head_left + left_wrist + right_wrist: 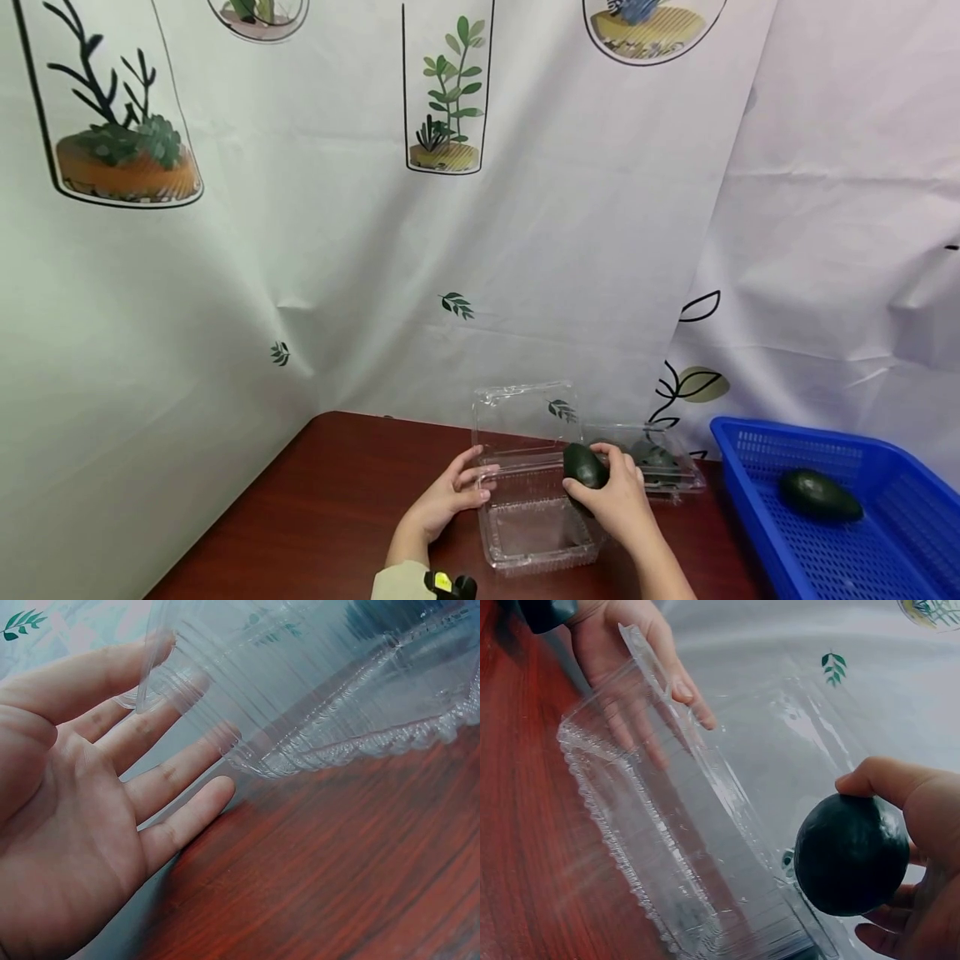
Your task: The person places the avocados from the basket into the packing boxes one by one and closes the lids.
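Note:
A clear plastic clamshell box (536, 557) stands on the table with its lid (517, 417) raised at the back. My left hand (446, 500) touches the box's left side, its fingers extended; the left wrist view shows the fingers (169, 776) spread along the ribbed wall. My right hand (621, 500) grips a dark green avocado (585, 467) between thumb and fingers, above the box's right side. In the right wrist view, the avocado (851, 855) is seen nearly end-on, with part of the hand hidden behind it.
Behind my right hand, a second clear box (686, 475) holds dark green fruit (655, 461), partly hidden. A blue plastic basket (738, 508) stands at the right with one avocado (820, 495) in it. A patterned cloth (525, 275) hangs behind the red-brown table (322, 517).

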The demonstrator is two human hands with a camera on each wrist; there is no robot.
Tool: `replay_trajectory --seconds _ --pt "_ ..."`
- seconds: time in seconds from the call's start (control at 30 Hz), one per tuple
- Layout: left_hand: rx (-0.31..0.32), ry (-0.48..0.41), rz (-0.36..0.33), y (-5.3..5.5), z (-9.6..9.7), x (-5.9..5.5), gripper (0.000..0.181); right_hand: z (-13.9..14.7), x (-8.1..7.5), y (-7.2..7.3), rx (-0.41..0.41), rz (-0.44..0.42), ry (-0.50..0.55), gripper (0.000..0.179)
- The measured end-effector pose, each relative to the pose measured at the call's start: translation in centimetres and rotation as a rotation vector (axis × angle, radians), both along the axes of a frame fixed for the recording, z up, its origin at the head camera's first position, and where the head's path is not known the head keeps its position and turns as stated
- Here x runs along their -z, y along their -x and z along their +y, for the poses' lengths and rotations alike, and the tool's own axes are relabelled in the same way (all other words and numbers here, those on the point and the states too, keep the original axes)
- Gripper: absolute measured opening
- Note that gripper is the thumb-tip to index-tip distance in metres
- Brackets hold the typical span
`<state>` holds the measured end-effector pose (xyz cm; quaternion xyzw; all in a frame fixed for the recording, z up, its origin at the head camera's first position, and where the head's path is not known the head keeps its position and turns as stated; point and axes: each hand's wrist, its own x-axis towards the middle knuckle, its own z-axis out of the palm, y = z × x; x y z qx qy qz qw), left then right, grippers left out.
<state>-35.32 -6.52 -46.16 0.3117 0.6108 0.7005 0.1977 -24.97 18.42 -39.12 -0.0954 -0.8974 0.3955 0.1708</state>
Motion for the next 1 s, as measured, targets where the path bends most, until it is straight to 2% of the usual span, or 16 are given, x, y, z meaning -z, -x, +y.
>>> replay_trajectory --seconds 0.3,0.7,1.0 --pt "-0.003 -0.003 -0.009 -0.1 0.0 0.0 0.071 -0.6 0.9 0.4 -0.029 -0.024 -0.047 0.064" --pt "0.002 -0.012 -0.013 -0.1 0.0 -0.2 0.072 -1.5 2.2 0.8 0.009 -0.027 -0.369 0.061" --pt "0.005 -0.009 -0.004 0.1 0.0 0.0 0.075 -1.9 3.1 0.9 -0.008 -0.018 -0.504 0.059"
